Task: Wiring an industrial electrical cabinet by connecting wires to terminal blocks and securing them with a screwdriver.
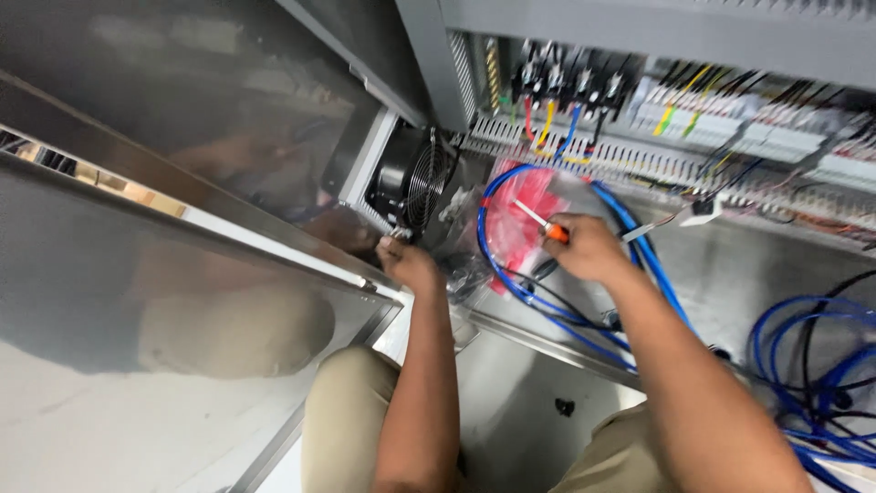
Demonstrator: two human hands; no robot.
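The left hand (pixel 406 260) was closed, fingertips pinched on a small fastener at the lower corner of the round black cooling fan with a wire grille (pixel 412 178), which already sat in the cabinet wall. The right hand (pixel 584 246) gripped an orange-handled screwdriver (pixel 540 222), held away from the fan; tightening looked unfinished.

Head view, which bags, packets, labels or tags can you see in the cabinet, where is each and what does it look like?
Red-tinted clear plastic bag: on the cabinet floor inside the loop of blue cable, crumpled, glossy.
Small white tag: on a thin wire right of the right hand, rectangular.
White marker strips: along the terminal row at upper right, narrow; print too blurred to tell.
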